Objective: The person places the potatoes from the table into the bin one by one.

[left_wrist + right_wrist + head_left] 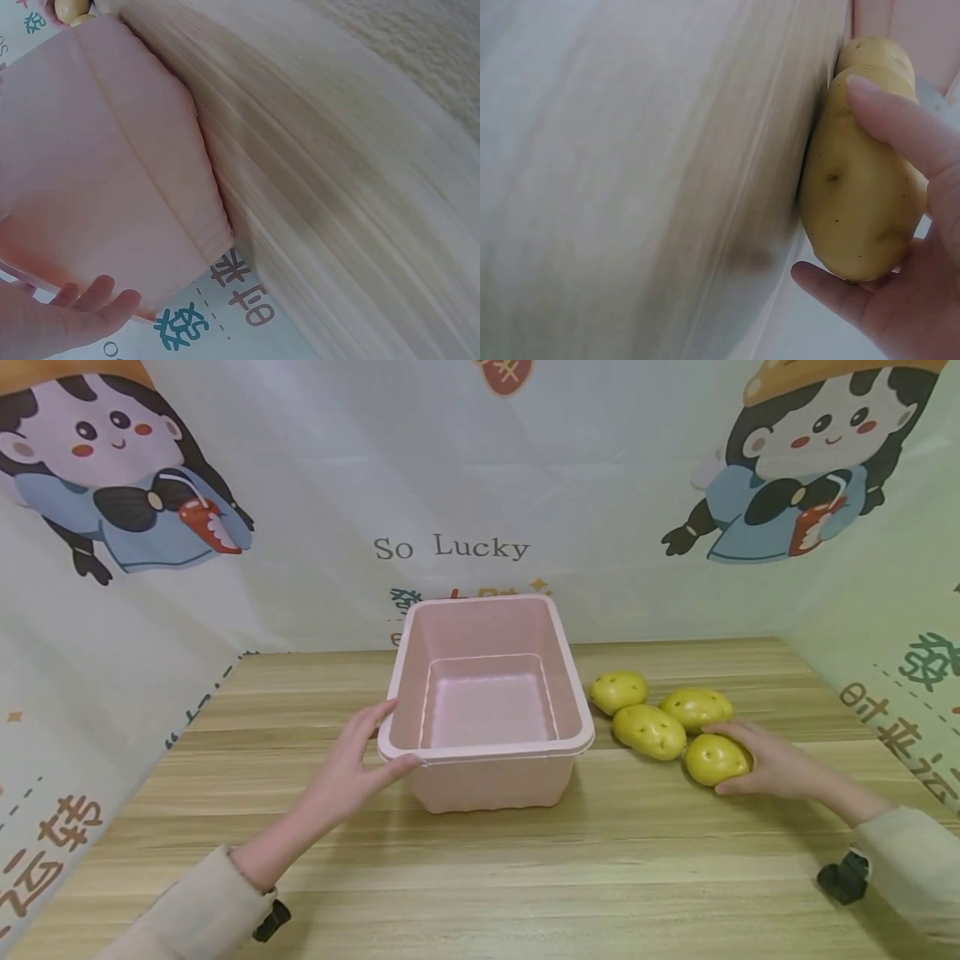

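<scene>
A pink plastic bin (487,785) with bare insides stands upright on the table. My left hand (348,768) holds its near left corner, thumb on the front rim and fingers along the left rim. The left wrist view shows those fingers (124,307) against the bin's side wall (97,165). To the right of the bin, my right hand (776,764) grips the nearest yellow potato (712,760). In the right wrist view, the thumb lies across this potato (862,195), which is at the table surface. Other potatoes (648,732) lie close beside it.
Two more potatoes, one by the bin (618,692) and one farther right (697,706), sit at the back of the group. The wooden table (480,877) ends at a printed cloth backdrop (315,510), which also hangs along both sides.
</scene>
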`<state>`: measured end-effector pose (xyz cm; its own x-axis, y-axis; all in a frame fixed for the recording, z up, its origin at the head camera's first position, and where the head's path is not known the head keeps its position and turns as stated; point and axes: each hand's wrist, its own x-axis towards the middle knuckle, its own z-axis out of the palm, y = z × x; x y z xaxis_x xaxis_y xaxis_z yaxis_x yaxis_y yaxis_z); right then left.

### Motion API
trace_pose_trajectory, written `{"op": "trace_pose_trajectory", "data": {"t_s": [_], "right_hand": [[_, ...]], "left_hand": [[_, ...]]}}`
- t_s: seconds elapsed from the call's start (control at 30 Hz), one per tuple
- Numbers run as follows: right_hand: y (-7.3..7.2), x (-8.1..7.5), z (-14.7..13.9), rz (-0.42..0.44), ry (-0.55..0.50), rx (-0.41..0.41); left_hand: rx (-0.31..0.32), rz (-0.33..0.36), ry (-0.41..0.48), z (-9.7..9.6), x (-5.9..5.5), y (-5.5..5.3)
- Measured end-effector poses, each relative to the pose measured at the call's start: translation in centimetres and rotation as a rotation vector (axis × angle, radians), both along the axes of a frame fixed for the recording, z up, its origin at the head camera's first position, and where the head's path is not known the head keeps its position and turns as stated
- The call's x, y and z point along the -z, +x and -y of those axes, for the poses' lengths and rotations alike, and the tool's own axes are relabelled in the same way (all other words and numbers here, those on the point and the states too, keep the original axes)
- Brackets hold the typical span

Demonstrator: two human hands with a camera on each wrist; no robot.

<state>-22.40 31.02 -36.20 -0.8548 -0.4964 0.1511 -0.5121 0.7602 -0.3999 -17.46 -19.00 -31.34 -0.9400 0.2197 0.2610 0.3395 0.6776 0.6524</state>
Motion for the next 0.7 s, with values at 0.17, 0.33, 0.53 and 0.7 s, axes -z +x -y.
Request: {"op": "trace_pose_trajectory", "data": {"t_s": [0.17, 0.33, 0.53, 0.7], "right_hand": [[-0.1, -0.2, 0.2, -0.006, 0.022, -0.004], [-0.1, -0.4, 0.4, -0.003, 0.036, 0.003], [-0.3, -0.9, 0.2, -0.012, 0.019, 0.003], [-0.7, -1.8, -0.1, -0.02, 0.004, 0.001]], "left_hand": [[-0.009, 0.015, -0.006, 0.1, -0.1, 0.1], [-0.017, 0.026, -0.008, 0.3, 0.0, 0.0], [-0.015, 0.038, -0.009, 0.3, -0.2, -0.1], [-0.014, 0.046, -0.016, 0.3, -0.3, 0.0]]}}
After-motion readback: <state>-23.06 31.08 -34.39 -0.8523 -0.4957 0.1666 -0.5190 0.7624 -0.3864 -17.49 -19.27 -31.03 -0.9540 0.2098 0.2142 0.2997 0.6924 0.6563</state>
